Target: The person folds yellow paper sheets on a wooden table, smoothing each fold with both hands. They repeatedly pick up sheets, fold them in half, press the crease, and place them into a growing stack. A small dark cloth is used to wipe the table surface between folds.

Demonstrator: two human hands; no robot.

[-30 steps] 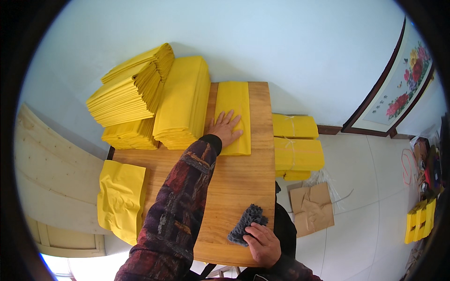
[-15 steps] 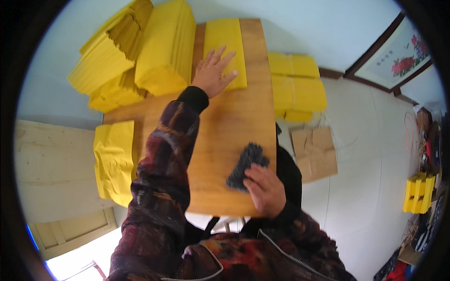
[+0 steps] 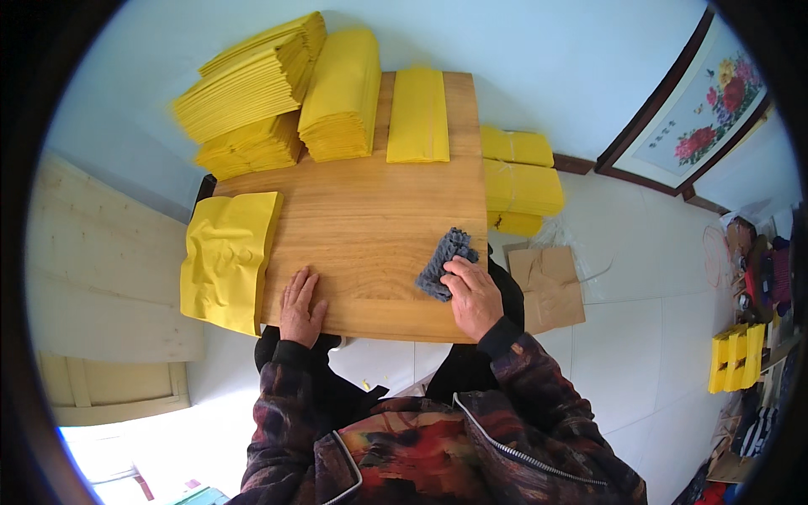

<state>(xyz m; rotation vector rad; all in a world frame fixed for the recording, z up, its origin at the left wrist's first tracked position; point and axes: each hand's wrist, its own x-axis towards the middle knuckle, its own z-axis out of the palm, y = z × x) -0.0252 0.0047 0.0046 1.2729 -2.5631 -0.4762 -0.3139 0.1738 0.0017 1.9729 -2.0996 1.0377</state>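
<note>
My left hand [image 3: 300, 308] lies flat on the wooden table [image 3: 370, 219] at its near edge, fingers stretched out and holding nothing. Just left of it, a creased yellow paper sheet or bag [image 3: 227, 261] hangs slightly over the edge. Over on the right, my right hand [image 3: 474, 296] grips the lower end of a fluffy dark grey cloth [image 3: 444, 263], which rests on the tabletop. At the far edge stand a thick stack of folded yellow paper [image 3: 341, 93] and a single flat yellow piece [image 3: 418, 114].
More yellow stacks [image 3: 244, 93] are heaped at the far left against the wall. Tied yellow bundles [image 3: 523, 181] sit beyond the table's right side, near a flattened cardboard piece [image 3: 545, 286] on the floor. A framed flower picture [image 3: 694, 118] leans at the right wall.
My left hand has drawn back from the flat yellow piece at the far side to the near edge. The right hand stays at the grey cloth. The view has shifted.
</note>
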